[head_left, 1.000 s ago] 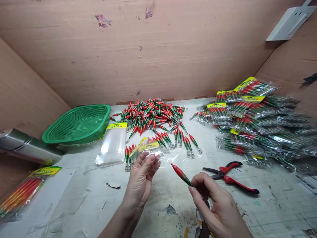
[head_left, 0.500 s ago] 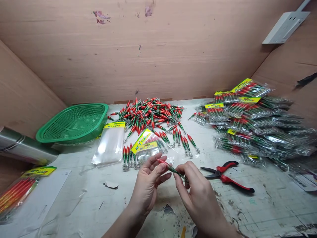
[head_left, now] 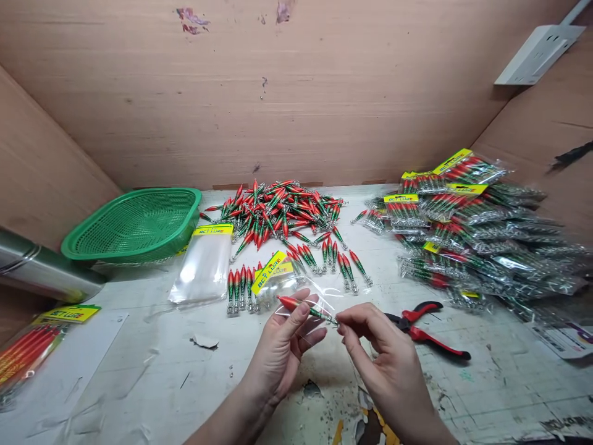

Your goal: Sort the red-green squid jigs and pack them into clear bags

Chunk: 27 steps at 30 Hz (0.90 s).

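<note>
My left hand (head_left: 285, 343) holds a clear bag with a yellow header (head_left: 278, 278) and pinches a red and green lure (head_left: 301, 306) lying at the bag's mouth. My right hand (head_left: 380, 352) pinches the hooked tail end of that same lure. Just beyond my hands several lures (head_left: 241, 287) lie in a row on the table. A big loose heap of red and green lures (head_left: 282, 213) lies further back in the middle.
A green mesh basket (head_left: 134, 224) stands at the back left, with a stack of clear bags (head_left: 204, 266) beside it. Red-handled pliers (head_left: 426, 330) lie right of my hands. Filled lure packs (head_left: 472, 228) are piled at the right. A metal cylinder (head_left: 41, 272) and another pack (head_left: 37, 340) lie far left.
My right hand brought the lure leftward to the bag in my left hand. The lure went from tilted and apart to lying level at the bag's mouth, gripped by both hands.
</note>
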Tool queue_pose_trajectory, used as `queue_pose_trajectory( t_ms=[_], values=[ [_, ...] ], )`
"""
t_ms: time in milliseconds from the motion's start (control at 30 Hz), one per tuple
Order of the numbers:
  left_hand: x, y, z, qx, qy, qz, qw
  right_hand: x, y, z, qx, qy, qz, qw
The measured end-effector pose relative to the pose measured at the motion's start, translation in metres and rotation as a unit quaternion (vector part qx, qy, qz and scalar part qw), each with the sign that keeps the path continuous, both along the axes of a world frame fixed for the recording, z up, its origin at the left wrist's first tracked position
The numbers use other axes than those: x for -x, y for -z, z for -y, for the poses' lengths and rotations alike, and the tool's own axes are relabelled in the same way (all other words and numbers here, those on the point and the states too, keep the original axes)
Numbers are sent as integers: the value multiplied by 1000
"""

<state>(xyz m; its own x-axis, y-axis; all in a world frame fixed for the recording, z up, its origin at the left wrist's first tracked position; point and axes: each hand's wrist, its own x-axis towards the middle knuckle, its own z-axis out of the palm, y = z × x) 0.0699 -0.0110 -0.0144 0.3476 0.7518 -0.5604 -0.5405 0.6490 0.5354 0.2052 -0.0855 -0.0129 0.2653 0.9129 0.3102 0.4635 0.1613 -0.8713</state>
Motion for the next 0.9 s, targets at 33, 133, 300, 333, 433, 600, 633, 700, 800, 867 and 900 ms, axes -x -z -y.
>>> queue_pose_trajectory(
  t_ms=[33,133,300,333,433,600,633,700,800,867,900],
  values=[
    [-1,0,1,-3,4,-1,1000,0,-1,0,-9,-4,20,1000],
    [-2,1,3,-12,12,-5,1000,3,-6,-1,-27,-23,56,998],
    [-2,1,2,-14,21,-6,1000,4,-4,-1,-34,-23,67,997],
    [-1,0,2,-16,25,-5,1000,3,-3,-1,-43,-17,71,996],
    [1,-2,0,-25,37,-1,999,-1,0,-2,-75,4,91,993],
    [2,-3,3,-37,55,8,998,-2,5,-6,-118,16,106,987],
    [1,-3,4,-39,56,12,998,0,6,-7,-126,13,109,986],
    [0,-1,5,-43,55,28,997,4,9,-9,-145,6,121,982],
    [-1,2,4,-43,45,41,997,12,10,-10,-181,-14,151,972],
    [-1,2,2,-39,39,44,998,12,6,-7,-183,-50,175,966],
    [0,2,1,-36,36,47,998,8,3,-6,-174,-76,181,965]
  ],
)
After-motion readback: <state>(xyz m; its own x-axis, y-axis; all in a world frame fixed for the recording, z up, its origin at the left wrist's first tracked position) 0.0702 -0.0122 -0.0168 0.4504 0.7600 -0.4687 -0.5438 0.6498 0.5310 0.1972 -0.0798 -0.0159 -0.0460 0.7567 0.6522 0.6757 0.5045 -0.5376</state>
